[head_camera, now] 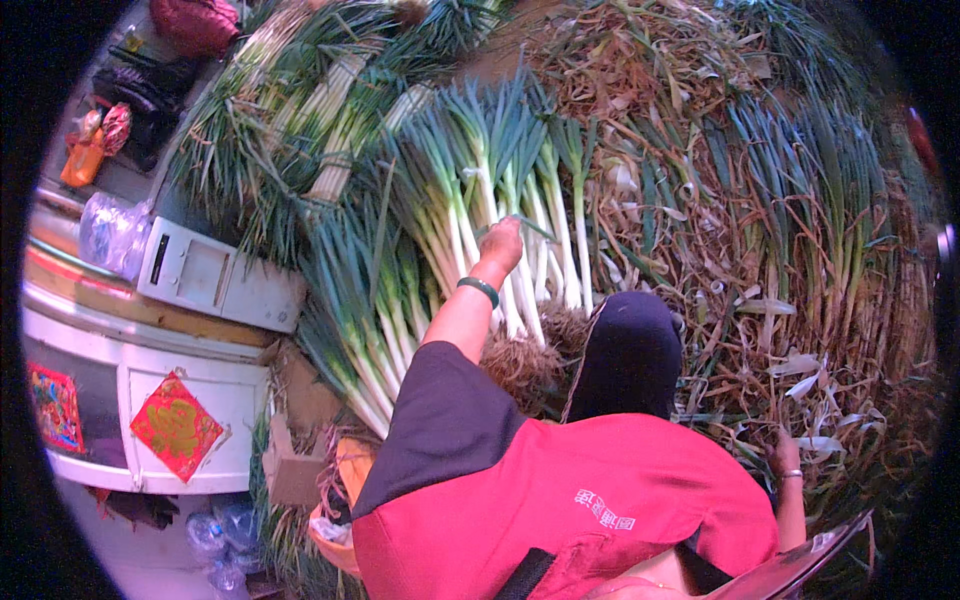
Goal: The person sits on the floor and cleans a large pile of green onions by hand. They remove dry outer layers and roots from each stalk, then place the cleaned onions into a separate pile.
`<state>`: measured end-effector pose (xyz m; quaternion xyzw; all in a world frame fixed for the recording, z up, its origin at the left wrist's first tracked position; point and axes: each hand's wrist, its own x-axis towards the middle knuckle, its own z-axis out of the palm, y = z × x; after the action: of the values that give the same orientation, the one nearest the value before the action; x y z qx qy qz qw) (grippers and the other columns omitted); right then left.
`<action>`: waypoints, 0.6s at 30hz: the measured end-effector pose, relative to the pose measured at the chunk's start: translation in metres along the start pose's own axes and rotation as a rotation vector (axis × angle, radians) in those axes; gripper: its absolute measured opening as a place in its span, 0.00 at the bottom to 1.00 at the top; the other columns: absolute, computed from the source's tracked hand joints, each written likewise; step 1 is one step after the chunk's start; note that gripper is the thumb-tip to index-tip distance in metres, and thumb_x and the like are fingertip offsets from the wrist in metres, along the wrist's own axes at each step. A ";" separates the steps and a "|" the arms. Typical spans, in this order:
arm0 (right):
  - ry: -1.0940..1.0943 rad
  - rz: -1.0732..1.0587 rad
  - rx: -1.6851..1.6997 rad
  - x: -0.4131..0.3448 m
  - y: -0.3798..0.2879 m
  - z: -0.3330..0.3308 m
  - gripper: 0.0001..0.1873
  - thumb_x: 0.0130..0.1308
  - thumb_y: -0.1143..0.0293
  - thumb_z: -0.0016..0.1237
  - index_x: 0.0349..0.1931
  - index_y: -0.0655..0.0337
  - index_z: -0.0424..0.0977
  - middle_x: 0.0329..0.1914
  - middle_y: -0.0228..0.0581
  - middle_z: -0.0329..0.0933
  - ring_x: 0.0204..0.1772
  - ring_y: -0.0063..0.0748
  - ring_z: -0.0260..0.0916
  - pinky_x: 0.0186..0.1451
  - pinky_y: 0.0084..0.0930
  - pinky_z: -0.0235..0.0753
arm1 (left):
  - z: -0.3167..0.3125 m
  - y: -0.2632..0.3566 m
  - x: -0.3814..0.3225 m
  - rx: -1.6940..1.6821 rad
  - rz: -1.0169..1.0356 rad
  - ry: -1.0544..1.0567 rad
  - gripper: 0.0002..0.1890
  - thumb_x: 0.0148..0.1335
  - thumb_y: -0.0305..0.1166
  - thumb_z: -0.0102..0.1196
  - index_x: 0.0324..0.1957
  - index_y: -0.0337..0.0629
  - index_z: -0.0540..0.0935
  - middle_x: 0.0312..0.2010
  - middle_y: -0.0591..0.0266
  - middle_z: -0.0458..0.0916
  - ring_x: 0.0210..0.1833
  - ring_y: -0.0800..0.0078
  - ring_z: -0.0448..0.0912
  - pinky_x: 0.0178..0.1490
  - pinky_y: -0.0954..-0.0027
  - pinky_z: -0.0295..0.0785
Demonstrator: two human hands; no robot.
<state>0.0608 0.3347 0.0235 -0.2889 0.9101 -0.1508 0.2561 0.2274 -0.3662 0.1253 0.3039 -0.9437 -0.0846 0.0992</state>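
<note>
My left hand (501,244), with a dark green bangle at its wrist, lies curled over the white stalks of long green onions (566,247). A narrow green leaf (536,227) sticks out from its fingers. The stalks fan out, green tops away from me and brown roots (521,364) near my dark-clad knee. At the lower right, my right hand (782,450), with a silver-coloured bracelet, is among dry leaves and peelings (802,386). Its fingers are too dim to show whether they hold anything. More onions (375,360) lie to the left of my left forearm.
Tied onion bundles (330,112) are heaped at the upper left. Untrimmed onions (817,187) lie at the right beside a litter of dry leaves (637,45). A white cabinet (247,420), a cardboard box (300,465), an orange container (334,544) and plastic bottles (232,529) stand left.
</note>
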 end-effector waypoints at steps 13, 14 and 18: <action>-0.214 0.240 -0.076 -0.008 -0.077 -0.034 0.18 0.49 0.67 0.52 0.41 0.64 0.68 0.35 0.56 0.73 0.42 0.57 0.69 0.44 0.42 0.68 | 0.046 -0.100 0.099 -0.064 -0.409 -0.096 0.09 0.53 0.23 0.49 0.37 0.39 0.78 0.17 0.58 0.76 0.20 0.66 0.75 0.27 0.67 0.73; -0.215 0.218 -0.067 -0.004 -0.080 -0.035 0.18 0.49 0.67 0.51 0.41 0.64 0.68 0.35 0.56 0.73 0.42 0.56 0.69 0.44 0.42 0.68 | 0.034 -0.113 0.101 -0.448 -0.624 0.000 0.06 0.53 0.22 0.50 0.34 0.38 0.77 0.18 0.59 0.74 0.18 0.71 0.72 0.23 0.69 0.70; -0.195 0.222 -0.087 0.013 -0.082 -0.035 0.18 0.50 0.69 0.50 0.42 0.63 0.68 0.36 0.54 0.73 0.42 0.54 0.69 0.45 0.39 0.68 | -0.019 -0.153 0.089 -1.596 -0.945 0.522 0.03 0.58 0.23 0.47 0.29 0.35 0.71 0.17 0.64 0.67 0.14 0.78 0.64 0.14 0.77 0.60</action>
<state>0.0695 0.2667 0.0826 -0.2105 0.9130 -0.0533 0.3454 0.2467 -0.5433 0.1216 0.5050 -0.3365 -0.6625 0.4392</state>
